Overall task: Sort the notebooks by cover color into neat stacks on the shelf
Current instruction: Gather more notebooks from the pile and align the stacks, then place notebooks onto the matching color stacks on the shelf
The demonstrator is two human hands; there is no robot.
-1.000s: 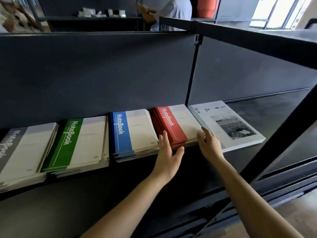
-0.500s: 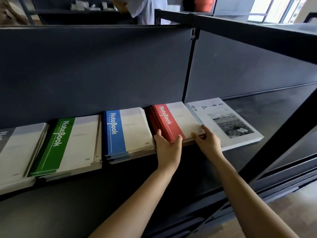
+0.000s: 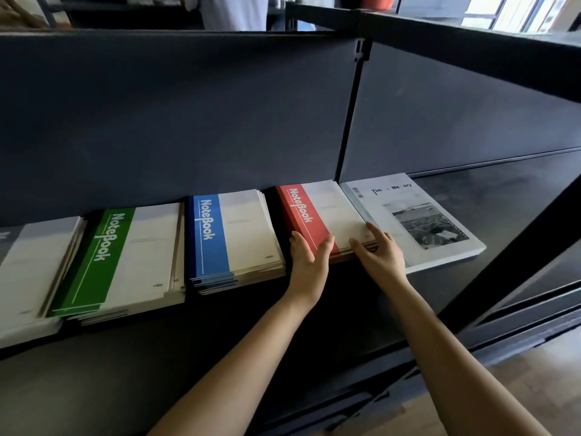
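Four notebook stacks lie side by side on the dark shelf (image 3: 509,196): grey (image 3: 28,262) at the far left, then green (image 3: 125,256), blue (image 3: 232,234) and red (image 3: 317,209). My left hand (image 3: 309,262) presses with straight fingers against the red stack's front left corner, thumb on the cover. At the stack's front right corner, my right hand (image 3: 382,256) touches the edge, its fingers lying along the right side. The red stack sits squared up between both hands.
A white book with a black-and-white photo (image 3: 418,221) lies right of the red stack, touching it. A vertical divider post (image 3: 349,121) stands behind them. Another person in white (image 3: 235,11) stands beyond the shelf unit. A slanted frame bar (image 3: 518,240) crosses at right.
Both hands have closed in on the red stack's front corners and pushed it back and square. The view has shifted slightly, so the stacks sit further left.
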